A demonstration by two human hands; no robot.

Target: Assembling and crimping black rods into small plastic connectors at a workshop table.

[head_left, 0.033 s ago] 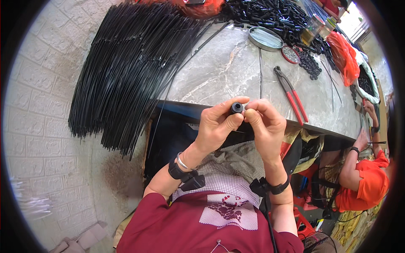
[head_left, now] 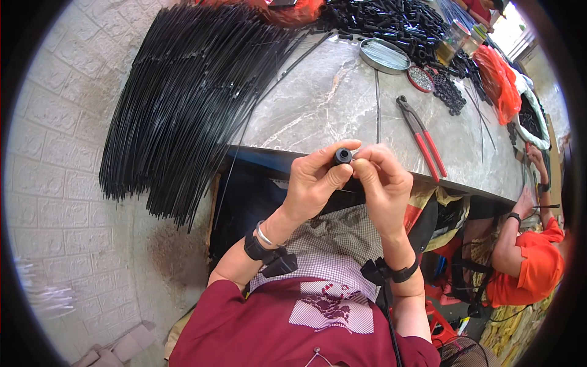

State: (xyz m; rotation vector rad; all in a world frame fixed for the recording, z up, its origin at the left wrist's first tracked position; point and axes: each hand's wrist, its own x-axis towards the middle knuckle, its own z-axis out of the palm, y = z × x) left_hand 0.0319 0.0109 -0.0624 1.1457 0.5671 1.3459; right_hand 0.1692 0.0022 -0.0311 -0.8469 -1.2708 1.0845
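Between the thumb and index finger of my left hand (head_left: pixel 310 186) is a short round black plastic fitting (head_left: pixel 343 156), its stepped, hollow end turned up toward me. My right hand (head_left: pixel 390 191) is pinched against the fitting's right side, thumb and index fingertips together. Whatever lies between those fingertips is too small to make out. Both hands are raised just in front of the table edge. Pliers with red handles (head_left: pixel 426 147) lie on the grey marbled table (head_left: pixel 306 110), to the right of my right hand.
A thick bundle of black rods (head_left: pixel 189 104) overhangs the table's left edge. Farther back are a heap of black tubes (head_left: pixel 391 24), a round tin of thin pins (head_left: pixel 385 56), a red dish of small metal pieces (head_left: pixel 420 79) and black rings (head_left: pixel 449 96). At right sits another person (head_left: pixel 529 263).
The fingers of my right hand have shifted very slightly at the fitting's side. My left hand and the fitting stay in place.
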